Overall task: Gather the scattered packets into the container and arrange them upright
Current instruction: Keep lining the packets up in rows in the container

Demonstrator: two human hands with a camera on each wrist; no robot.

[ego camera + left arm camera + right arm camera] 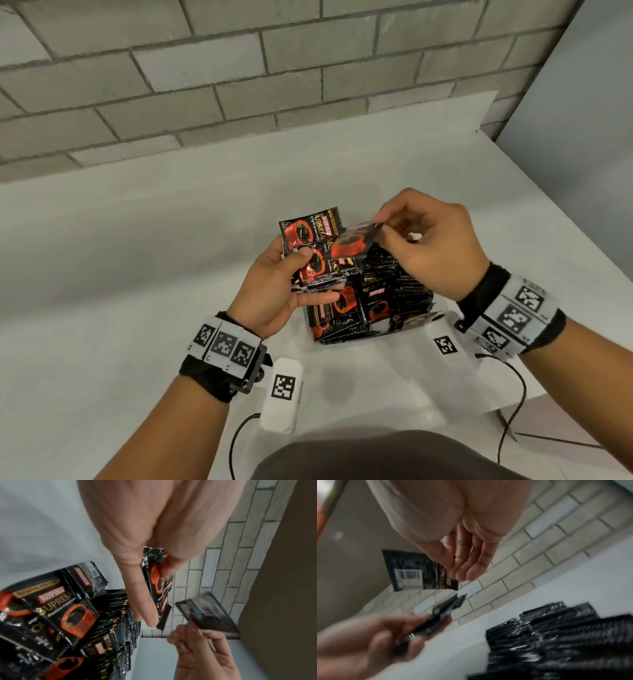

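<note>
The job looks well advanced, by my reading. The clear plastic container (442, 310) sits on the table between the wrists and is already packed with black and red foil coffee packets (404, 291); most stand on edge in rows, their serrated tops showing in both wrist views. A few packets at the near side (337, 311) lie face-up or lean at a slant, so they probably need straightening.

The left hand (274, 291) is raised over the container's left edge, thumb and curled fingers gripping a small stack of the same packets (315, 253). The right hand (431, 240) pinches 1 single packet (354, 241) by its corner between thumb and fingertips, held in the air just beside the stack; the other fingers hang loosely curled. What seems left is to slot these held packets in upright and tidy the leaning ones. No loose packets show on the table in the head view.

The surface is a plain white table (137, 257), matte and bare around the container. A white tagged block with a cable (282, 394) rests near the left wrist. Behind the table runs a grey brick wall (205, 85), with a smooth pale panel (589, 120) at the right.
</note>
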